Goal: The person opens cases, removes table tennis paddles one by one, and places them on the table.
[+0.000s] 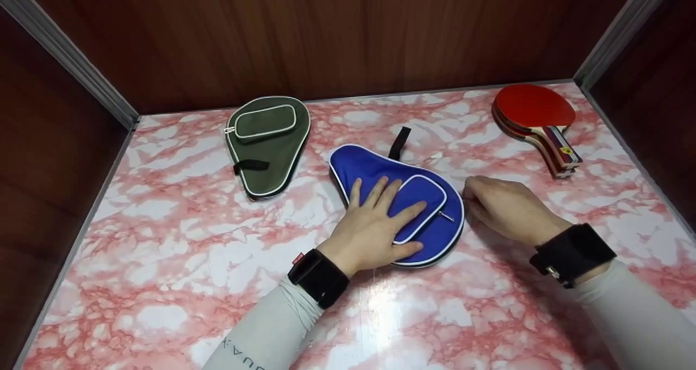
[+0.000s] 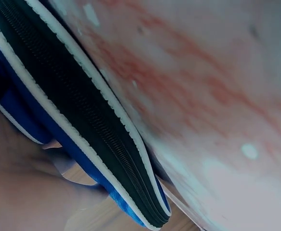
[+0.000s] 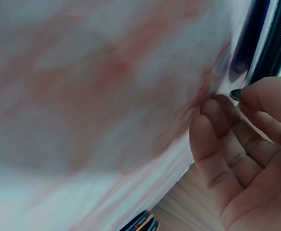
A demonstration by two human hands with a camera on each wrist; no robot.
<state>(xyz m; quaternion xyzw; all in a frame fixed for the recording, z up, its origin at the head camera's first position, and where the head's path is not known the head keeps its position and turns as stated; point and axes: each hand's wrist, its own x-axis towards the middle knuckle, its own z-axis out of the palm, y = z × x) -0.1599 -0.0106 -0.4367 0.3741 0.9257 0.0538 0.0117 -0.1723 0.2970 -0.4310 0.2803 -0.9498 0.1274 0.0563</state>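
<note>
A blue table tennis paddle case point(image 1: 348, 166) with white piping lies flat, its round end toward the right. My left hand point(image 1: 375, 231) rests on top of it, fingers spread over the front pocket. Along the case's side, a black zipper point(image 2: 89, 113) runs between white edges and looks closed in the left wrist view. At the round end, my right hand point(image 1: 505, 204) has its fingers curled and pinches a small dark zipper pull point(image 3: 235, 94) between thumb and forefinger. The fingertips sit right beside the case's rim.
A green paddle case point(image 1: 272, 158) with a black strap lies at the back left. Red table tennis paddles point(image 1: 535, 106) are stacked at the back right. Wooden panels point(image 1: 348, 38) wall in the marbled red and white table point(image 1: 163, 283) at the back and sides.
</note>
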